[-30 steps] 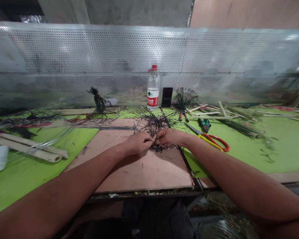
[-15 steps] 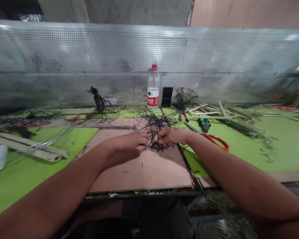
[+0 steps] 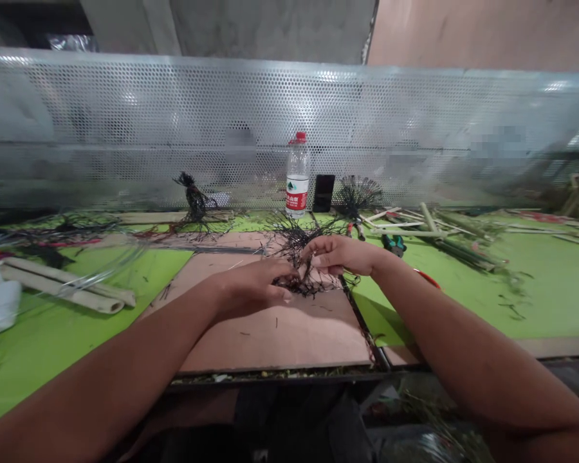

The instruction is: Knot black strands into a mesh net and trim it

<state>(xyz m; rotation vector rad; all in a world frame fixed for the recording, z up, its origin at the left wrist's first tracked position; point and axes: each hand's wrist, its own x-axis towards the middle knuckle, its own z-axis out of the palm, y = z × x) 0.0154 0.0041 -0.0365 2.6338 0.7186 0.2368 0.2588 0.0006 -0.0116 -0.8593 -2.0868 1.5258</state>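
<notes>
Left hand (image 3: 251, 287) lies palm down and half closed, its fingers curled into the lower part of a tangle of black wiry strands (image 3: 294, 260), though how tight the grip is cannot be told; right hand (image 3: 340, 254) is more open, fingers stretched out and close together, with the fingertips (image 3: 310, 254) touching the tangle's upper side; the tangle sits between both hands, a little off the surface of a pinkish-brown board (image 3: 280, 341); both bare forearms reach in from the lower corners, angled toward each other; the board lies on a green table (image 3: 463, 302); beyond the hands stands a plastic water bottle (image 3: 298, 179) with a red cap and a red-and-white label, its small print unreadable; just beside it a black phone (image 3: 323, 193) leans against a perforated metal sheet (image 3: 289, 128); a fan of black strands (image 3: 359, 196) and a tied black bundle (image 3: 195, 202) lie along the far edge; green-handled pliers (image 3: 393, 245) sit near the right hand; red scissor handles (image 3: 427, 278) barely show past the right forearm; bamboo strips (image 3: 434, 226) lie farther right, and bamboo tubes (image 3: 62, 290) lie left.
</notes>
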